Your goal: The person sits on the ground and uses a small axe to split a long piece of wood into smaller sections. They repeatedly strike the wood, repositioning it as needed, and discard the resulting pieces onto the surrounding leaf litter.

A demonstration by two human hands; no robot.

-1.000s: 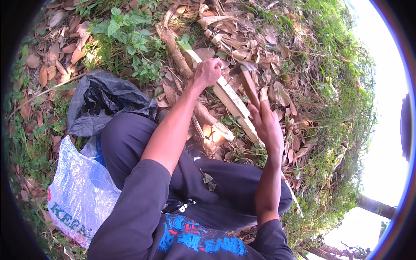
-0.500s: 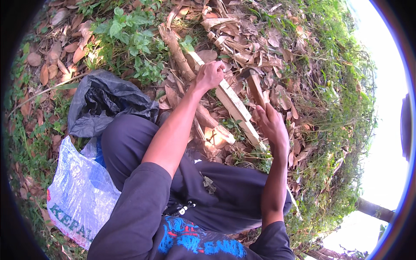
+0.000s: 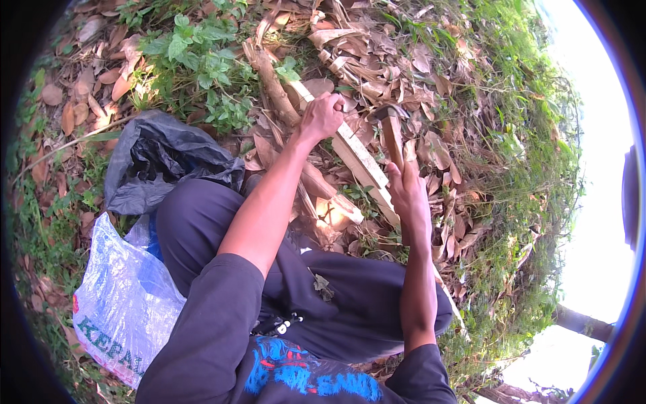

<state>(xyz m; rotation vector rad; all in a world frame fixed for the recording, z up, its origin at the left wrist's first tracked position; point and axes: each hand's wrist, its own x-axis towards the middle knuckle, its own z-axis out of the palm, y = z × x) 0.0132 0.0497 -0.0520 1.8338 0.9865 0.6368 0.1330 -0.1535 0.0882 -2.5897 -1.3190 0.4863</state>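
A hammer (image 3: 391,138) with a wooden handle and a dark metal head is in my right hand (image 3: 410,192), fingers wrapped round the lower handle. Its head is held just right of a pale, straight-cut wooden strip (image 3: 360,161), apart from my left hand. My left hand (image 3: 321,118) is closed over the upper part of that strip, thumb and fingers pinched together. What the pinch holds, if anything, is too small to make out. Beside the strip, on its left, lies a rough branch (image 3: 274,84); a cut log end (image 3: 336,211) shows below.
A black plastic bag (image 3: 145,158) lies open left of my bent knee, with a translucent white woven sack (image 3: 124,286) nearer me. Dry leaves (image 3: 431,145) and green weeds (image 3: 195,57) cover the ground around the wood. My crossed legs (image 3: 353,286) are close below it.
My right hand and the hammer have shifted slightly left, and the handle stands more upright in the picture. My left hand stays closed at about the same spot on the strip.
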